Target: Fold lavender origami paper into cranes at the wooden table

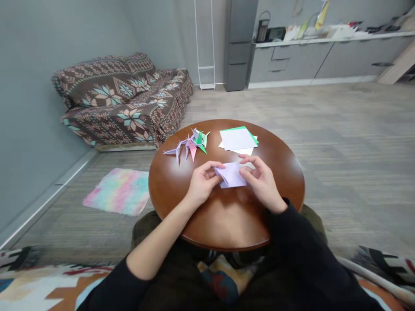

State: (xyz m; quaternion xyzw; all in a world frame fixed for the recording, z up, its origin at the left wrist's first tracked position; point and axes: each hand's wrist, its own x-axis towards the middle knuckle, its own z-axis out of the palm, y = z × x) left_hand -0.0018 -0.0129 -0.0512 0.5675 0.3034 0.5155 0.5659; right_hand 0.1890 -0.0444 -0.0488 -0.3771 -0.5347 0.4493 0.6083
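A sheet of lavender origami paper, partly folded with one flap raised at its left, is between my hands above the round table. My left hand pinches its left side, thumb and fingers on either side of the flap. At the right edge, my right hand has its thumb and index finger curled against the paper. Beyond my left hand stand several folded paper cranes in lavender, pink and green. A stack of square paper, lavender on top with green and white below, lies beyond my right hand.
The round brown table stands right before my knees. A patterned sofa is at the back left, with a pastel rug on the floor. A grey fridge and a kitchen counter line the far wall.
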